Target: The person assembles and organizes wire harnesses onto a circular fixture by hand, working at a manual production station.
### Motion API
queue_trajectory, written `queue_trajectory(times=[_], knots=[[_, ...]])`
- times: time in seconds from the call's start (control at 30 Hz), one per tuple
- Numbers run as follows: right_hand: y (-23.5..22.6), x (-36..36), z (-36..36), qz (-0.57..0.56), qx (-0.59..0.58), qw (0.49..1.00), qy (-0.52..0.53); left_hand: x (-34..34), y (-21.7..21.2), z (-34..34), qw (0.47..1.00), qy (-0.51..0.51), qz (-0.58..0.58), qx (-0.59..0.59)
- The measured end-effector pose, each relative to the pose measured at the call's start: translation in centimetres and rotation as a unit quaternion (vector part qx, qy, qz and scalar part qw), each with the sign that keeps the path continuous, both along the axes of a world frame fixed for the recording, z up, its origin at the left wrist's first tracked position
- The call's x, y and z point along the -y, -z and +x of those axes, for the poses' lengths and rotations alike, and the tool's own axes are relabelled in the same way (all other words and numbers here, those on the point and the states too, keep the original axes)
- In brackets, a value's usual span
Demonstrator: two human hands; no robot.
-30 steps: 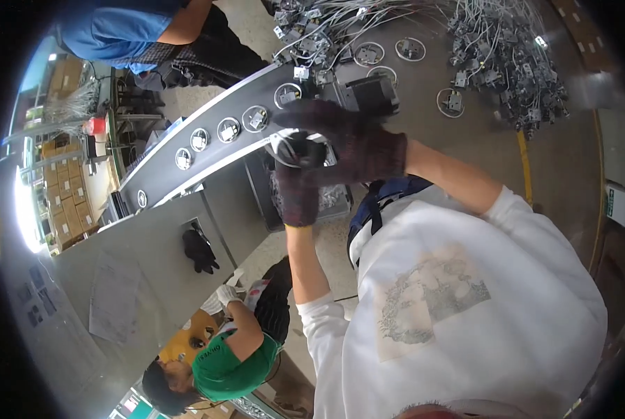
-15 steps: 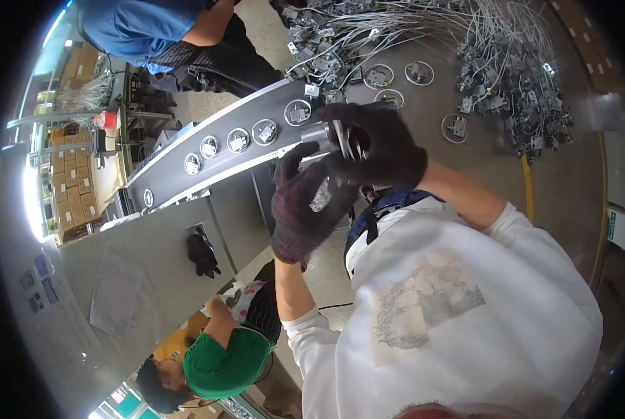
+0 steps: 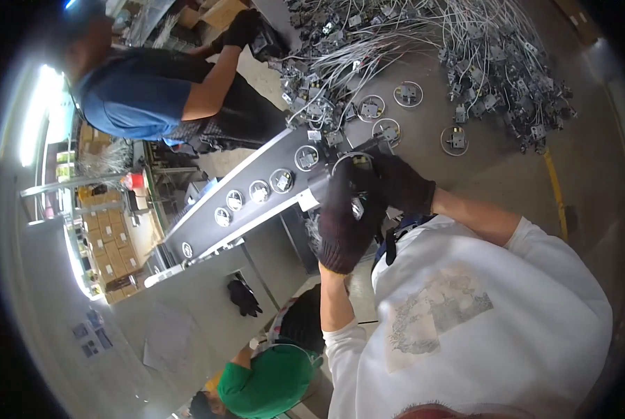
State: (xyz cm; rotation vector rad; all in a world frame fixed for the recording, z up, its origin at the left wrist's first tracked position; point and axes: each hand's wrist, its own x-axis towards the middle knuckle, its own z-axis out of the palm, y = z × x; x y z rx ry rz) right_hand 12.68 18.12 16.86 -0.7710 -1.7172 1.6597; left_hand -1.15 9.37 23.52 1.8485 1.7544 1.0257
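Right of the belt (image 3: 288,157), our knit-gloved left hand (image 3: 347,223) curls round a pale cable coil (image 3: 359,160), arc bowing away from us, long axis hidden; we cannot tell whether our right hand (image 3: 404,186) grips. Along the belt lie wire-ringed metal units (image 3: 258,191).

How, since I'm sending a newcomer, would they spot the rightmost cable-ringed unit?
Find the grey table beyond the right hand. Just below the left edge of the right-hand wired heap lies the metal unit ringed by white cable, farther right than every other ringed one.
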Motion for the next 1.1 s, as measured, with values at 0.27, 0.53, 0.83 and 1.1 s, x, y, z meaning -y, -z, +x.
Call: queue_trajectory(times=[0.27, 0.53, 0.83, 1.1], knots=[[-0.8, -2.4, 1.8, 0.101, -0.025, 0.995, -0.002, -0.9, -0.3, 0.5, 0.958, -0.111, -0.05, 0.261], [-1.8, -0.5, 1.9, -0.027, -0.094, 0.995, 0.035, -3.3, 4.1, 0.5, 0.995, -0.059, 0.083, 0.018], [0.6, -4.8, 8.3, -0.016, 0.08, 0.996, -0.028, -3.5, 5.2, 2.2, 0.953, -0.158, -0.093, 0.243], [8.3, -7.8, 13.1, -0.097, 0.269, 0.958, 0.022, -2.6, 7.0, 2.5, 0.968, -0.135, -0.092, 0.193]])
